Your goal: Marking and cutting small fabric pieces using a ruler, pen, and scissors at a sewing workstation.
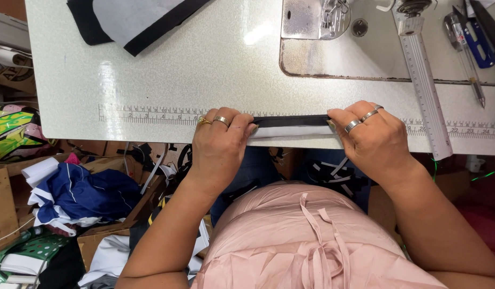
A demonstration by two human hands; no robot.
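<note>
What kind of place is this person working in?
Most likely a sewing workshop. An industrial sewing machine sits in a white table with a measuring scale along its edge, both hands stretch a black-and-white fabric strip there, and cloth scraps pile below.

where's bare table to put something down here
Widest bare patch of table: between the black-and-grey fabric and the sewing machine plate, above the printed ruler. Crowded at right: loose ruler, pen, clippers. Both hands, left hand and right hand, stretch a fabric strip along the front edge.
</note>
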